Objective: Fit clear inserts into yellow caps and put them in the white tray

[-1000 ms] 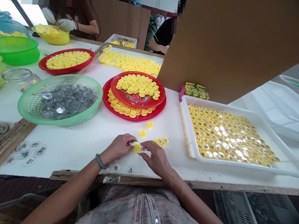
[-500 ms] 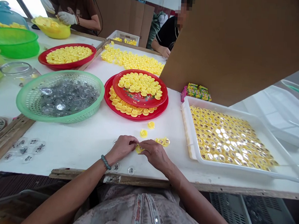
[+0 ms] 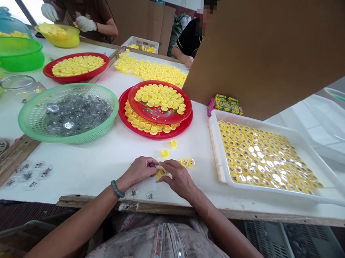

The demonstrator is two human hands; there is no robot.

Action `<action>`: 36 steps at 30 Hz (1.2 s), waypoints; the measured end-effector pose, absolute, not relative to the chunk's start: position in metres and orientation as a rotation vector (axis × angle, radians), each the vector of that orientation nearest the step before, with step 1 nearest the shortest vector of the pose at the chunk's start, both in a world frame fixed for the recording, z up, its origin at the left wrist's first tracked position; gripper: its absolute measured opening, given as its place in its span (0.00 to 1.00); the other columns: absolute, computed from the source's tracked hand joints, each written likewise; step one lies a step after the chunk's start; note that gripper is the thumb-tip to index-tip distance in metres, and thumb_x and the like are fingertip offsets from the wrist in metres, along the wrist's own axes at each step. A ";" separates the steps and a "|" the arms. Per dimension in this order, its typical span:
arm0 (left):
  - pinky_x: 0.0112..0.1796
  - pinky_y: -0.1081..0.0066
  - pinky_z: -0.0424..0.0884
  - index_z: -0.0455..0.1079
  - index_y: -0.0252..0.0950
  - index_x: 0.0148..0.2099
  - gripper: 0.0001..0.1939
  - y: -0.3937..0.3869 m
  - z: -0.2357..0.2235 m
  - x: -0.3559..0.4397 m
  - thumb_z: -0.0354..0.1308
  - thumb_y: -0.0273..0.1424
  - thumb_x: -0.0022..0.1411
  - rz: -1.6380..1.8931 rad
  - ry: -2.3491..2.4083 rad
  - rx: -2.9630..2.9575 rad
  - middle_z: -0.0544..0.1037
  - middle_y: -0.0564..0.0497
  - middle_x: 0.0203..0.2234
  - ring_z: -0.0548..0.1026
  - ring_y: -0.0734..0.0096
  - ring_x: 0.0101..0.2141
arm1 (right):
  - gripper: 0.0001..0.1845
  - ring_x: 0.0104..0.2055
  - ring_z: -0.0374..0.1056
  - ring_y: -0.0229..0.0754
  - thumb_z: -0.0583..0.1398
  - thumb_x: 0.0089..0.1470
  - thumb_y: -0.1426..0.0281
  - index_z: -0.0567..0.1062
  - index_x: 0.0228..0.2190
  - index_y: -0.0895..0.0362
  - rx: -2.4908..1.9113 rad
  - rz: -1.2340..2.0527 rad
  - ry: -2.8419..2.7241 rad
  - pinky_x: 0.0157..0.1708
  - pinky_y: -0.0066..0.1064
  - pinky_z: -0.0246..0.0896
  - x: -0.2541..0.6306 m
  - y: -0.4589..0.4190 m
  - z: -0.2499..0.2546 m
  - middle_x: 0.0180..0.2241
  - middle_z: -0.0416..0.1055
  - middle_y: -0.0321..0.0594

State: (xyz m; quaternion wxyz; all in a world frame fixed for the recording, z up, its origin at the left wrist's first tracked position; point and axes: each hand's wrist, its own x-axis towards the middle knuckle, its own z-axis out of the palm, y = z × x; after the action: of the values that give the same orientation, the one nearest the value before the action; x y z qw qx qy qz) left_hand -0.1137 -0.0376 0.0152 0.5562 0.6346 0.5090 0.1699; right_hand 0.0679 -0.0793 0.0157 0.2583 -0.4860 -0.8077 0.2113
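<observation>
At the front of the white table, my left hand (image 3: 143, 171) has its fingers pinched together at the left edge of a small round yellow plastic piece (image 3: 161, 172) with a printed face. My right hand (image 3: 178, 179) curves round the same piece from the right, index finger above it and thumb below. Just right of my right fingertips lie a few joined-looking yellow pieces with clear shiny tops (image 3: 187, 162). Two plain yellow cups (image 3: 164, 153) sit beyond my hands. Clear printed discs (image 3: 150, 195) lie near my left wrist, some partly hidden by it.
A green basket (image 3: 24, 114) of clear discs stands left, stacked red plates (image 3: 128, 131) of yellow cups ahead. At right, a white tray (image 3: 217, 163) holds rows of finished-looking yellow pieces before a cardboard panel (image 3: 261, 52). More clear discs (image 3: 28, 174) lie front left. Two people work across the table.
My right thumb has moved down from the index finger, so more of the yellow piece shows between them. The gloved hands across the table have shifted. The view has moved slightly.
</observation>
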 end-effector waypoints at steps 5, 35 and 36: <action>0.24 0.72 0.66 0.70 0.35 0.33 0.10 -0.039 0.013 -0.105 0.60 0.34 0.47 0.430 1.224 1.410 0.74 0.54 0.19 0.71 0.71 0.21 | 0.17 0.39 0.66 0.44 0.60 0.52 0.74 0.69 0.45 0.57 -1.467 0.517 -2.193 0.39 0.34 0.62 0.059 -0.089 0.018 0.37 0.71 0.44; 0.34 0.71 0.66 0.73 0.38 0.37 0.11 -0.021 0.015 -0.164 0.51 0.31 0.55 0.387 1.408 1.988 0.77 0.51 0.30 0.73 0.68 0.30 | 0.10 0.42 0.62 0.44 0.53 0.55 0.80 0.70 0.38 0.61 -0.952 0.265 -2.770 0.42 0.34 0.60 0.013 -0.072 0.017 0.40 0.70 0.46; 0.33 0.71 0.66 0.73 0.38 0.37 0.10 -0.023 0.015 -0.164 0.51 0.31 0.55 0.380 1.407 1.970 0.77 0.52 0.29 0.73 0.68 0.30 | 0.09 0.40 0.63 0.44 0.52 0.55 0.80 0.70 0.37 0.61 -0.982 0.269 -2.758 0.41 0.34 0.60 0.016 -0.073 0.015 0.38 0.71 0.46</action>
State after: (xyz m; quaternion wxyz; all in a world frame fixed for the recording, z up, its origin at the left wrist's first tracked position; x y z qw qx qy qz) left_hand -0.1638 -0.0232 0.0148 0.3387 0.7564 0.5402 0.1460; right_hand 0.0163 -0.0730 0.0146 0.1004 -0.3323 -0.9334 0.0912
